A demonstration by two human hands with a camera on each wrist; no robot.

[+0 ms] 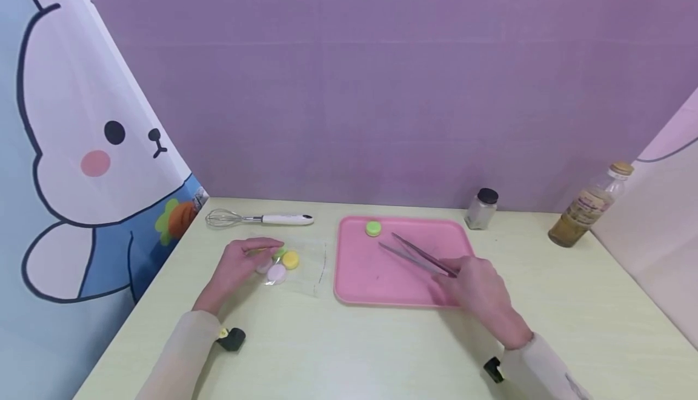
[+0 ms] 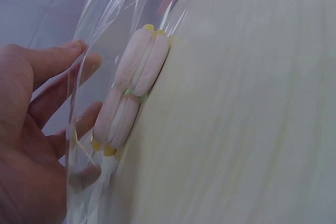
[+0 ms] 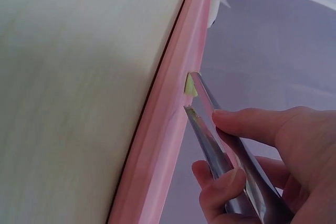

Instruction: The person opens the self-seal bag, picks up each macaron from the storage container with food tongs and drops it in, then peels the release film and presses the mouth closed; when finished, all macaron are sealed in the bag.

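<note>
A clear plastic bag [image 1: 308, 266] lies on the table with several macarons in it, among them a yellow macaron [image 1: 291, 260] and a pale pink macaron [image 1: 276, 274]. My left hand [image 1: 240, 266] is at the bag's left end, thumb and fingers holding its raised film in the left wrist view. On the pink tray [image 1: 354, 279], near the back edge, sits a green macaron [image 1: 373, 228]. My right hand [image 1: 480, 288] grips metal tweezers [image 3: 215, 150] over the tray, their serrated tips apart with nothing between them, pointing toward the green macaron.
A whisk [image 1: 283, 220] with a white handle lies behind the bag. Behind the tray's right corner stands a small jar [image 1: 482, 211] with a black lid. Farther right is a corked glass bottle [image 1: 583, 212] of brownish liquid. A purple backdrop [image 1: 349, 97] rises behind the table.
</note>
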